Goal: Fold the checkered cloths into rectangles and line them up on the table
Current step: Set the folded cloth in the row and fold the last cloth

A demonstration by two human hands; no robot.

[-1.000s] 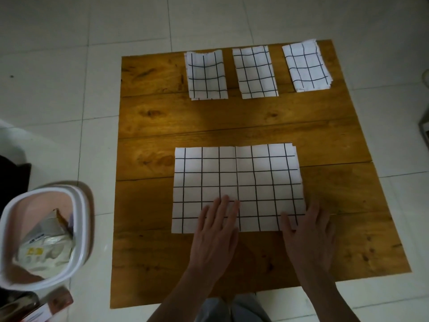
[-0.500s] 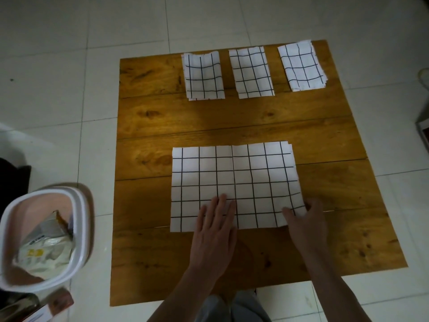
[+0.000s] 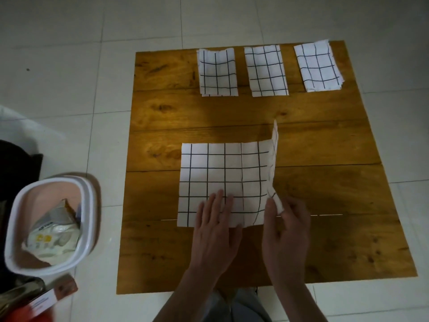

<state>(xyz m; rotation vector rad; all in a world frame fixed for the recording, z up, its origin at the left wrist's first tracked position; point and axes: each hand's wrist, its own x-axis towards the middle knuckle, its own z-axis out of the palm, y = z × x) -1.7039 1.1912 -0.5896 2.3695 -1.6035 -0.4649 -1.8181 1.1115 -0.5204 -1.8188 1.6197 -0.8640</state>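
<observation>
Head view. One checkered cloth (image 3: pixel 222 180) is spread near the middle of the wooden table (image 3: pixel 325 240), towards the near edge. Its right portion is lifted and stands almost on edge, while the remainder lies flat. The near right corner is pinched between thumb and fingers of the right hand (image 3: pixel 286 231). The left hand (image 3: pixel 216 231) is laid flat, fingers straight, on the near edge of the cloth, pressing it to the table without gripping.

Handling, as a judgement: the cloth is taken to be light, thin and limp. The raised part bends and buckles under its own weight, and earlier crease lines are visible across the flat part. Nothing fragile is involved. Sliding on the smooth wood is to be expected unless the flat part is pinned. Hold is best taken at corners or along an edge, and the far right corner may sag if only the near corner is carried across.

Count: four checkered cloths in all. Three folded cloths (image 3: pixel 265 70) are lined up along the far edge, well apart from the cloth in hand; the rightmost is slightly skewed. One white bin (image 3: pixel 88 205) with wrappers inside stands on the tiled floor, left of the table.
</observation>
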